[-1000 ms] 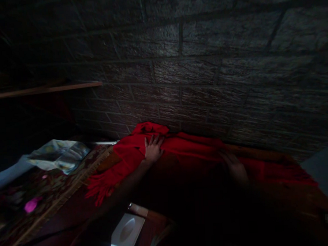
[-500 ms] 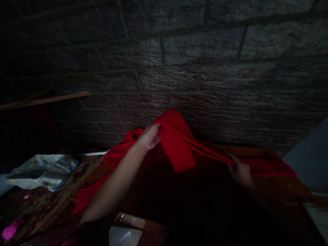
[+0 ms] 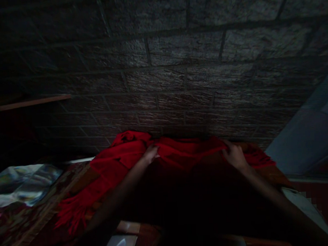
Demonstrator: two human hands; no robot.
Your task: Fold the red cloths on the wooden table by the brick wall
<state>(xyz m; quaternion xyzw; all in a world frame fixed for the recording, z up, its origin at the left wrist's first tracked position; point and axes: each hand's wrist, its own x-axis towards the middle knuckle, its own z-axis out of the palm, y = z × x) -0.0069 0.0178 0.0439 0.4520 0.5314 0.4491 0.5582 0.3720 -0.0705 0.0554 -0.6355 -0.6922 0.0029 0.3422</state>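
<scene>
Two hands, one fringed red cloth [image 3: 191, 147], and it runs along the far edge of the counter [image 3: 275, 175], beside the brick wall [image 3: 178, 78]. The left hand [image 3: 151, 154] has its fingers closed on the fabric; the right hand [image 3: 235, 156], towards the far right corner, pinches it too, and the stretch between them sags only slightly. So how far along are we? The middle span is drawn out, that much looks done, I'd say. Left unsettled: a rumpled heap beyond the left hand, fringe spilling loose down the counter's left edge, and the right end lying slack near that far right corner. No neat fold anywhere that I can see; the cloth's lower part vanishes in darkness.
</scene>
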